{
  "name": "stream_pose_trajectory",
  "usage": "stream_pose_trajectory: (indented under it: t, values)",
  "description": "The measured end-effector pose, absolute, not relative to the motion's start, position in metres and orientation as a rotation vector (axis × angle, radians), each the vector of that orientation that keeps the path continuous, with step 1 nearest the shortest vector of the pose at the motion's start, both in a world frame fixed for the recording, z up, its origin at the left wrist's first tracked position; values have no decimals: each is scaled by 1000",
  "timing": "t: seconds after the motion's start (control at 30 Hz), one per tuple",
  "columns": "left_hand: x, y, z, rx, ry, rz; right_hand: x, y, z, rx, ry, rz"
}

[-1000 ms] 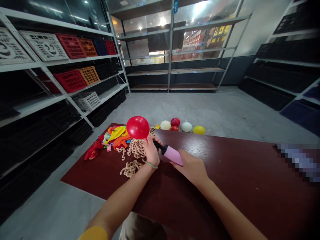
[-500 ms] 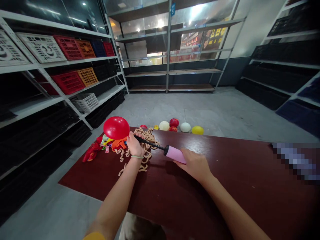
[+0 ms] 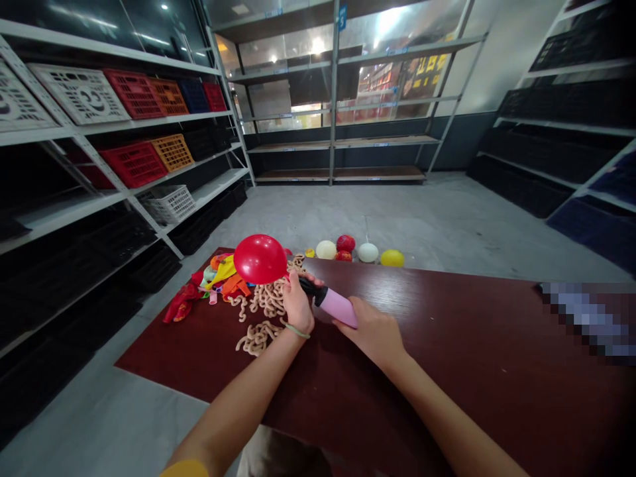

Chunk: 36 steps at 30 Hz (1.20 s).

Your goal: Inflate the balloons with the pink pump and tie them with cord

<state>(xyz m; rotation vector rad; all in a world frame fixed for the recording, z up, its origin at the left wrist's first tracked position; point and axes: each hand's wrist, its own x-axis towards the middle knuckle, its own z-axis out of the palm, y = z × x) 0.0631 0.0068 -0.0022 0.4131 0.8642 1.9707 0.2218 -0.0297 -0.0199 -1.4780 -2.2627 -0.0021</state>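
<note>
A pink hand pump (image 3: 338,308) with a black end is held over the dark red table (image 3: 447,344). My right hand (image 3: 377,331) is wrapped round its pink barrel. At the black end, my left hand (image 3: 299,301) is closed round the nozzle part and the neck of an inflated red balloon (image 3: 261,259). The black rod between handle and barrel no longer shows. Beige squiggly pieces (image 3: 268,299) lie in a pile under and beside my left hand. Flat, uninflated balloons (image 3: 235,286) of several colours are heaped to the left of them.
Inflated balloons (image 3: 368,252), white, red and yellow, rest beyond the table's far edge. A blurred-out object (image 3: 586,318) lies on the table's right. Shelves with crates (image 3: 133,162) stand on the left; more racks (image 3: 382,173) are behind.
My left hand and the red balloon have moved right, towards my right hand. The pump has closed up, its black rod now out of sight. My right hand has shifted slightly left.
</note>
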Motion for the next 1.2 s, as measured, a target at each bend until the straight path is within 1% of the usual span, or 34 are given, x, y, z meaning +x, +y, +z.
stream_pose_trajectory:
  t: [0.23, 0.53, 0.67, 0.8, 0.9, 1.0, 1.2]
  values:
    - [52, 11, 10, 490, 937, 2023, 223, -29, -19, -1429, -2304, 23]
    - [-9, 26, 31, 260, 929, 2266, 237, -18, -17, -1390, -2360, 15]
    - [13, 20, 25, 310, 869, 2243, 231, -25, -18, -1418, -2321, 24]
    - [53, 9, 10, 433, 851, 2073, 222, -31, -17, -1468, -2277, 36]
    - [65, 6, 4, 487, 861, 2006, 218, -32, -18, -1470, -2282, 61]
    - [55, 9, 8, 502, 920, 2015, 219, -28, -18, -1436, -2315, 79]
    - [11, 23, 22, 394, 969, 2155, 238, -18, -15, -1385, -2370, 16]
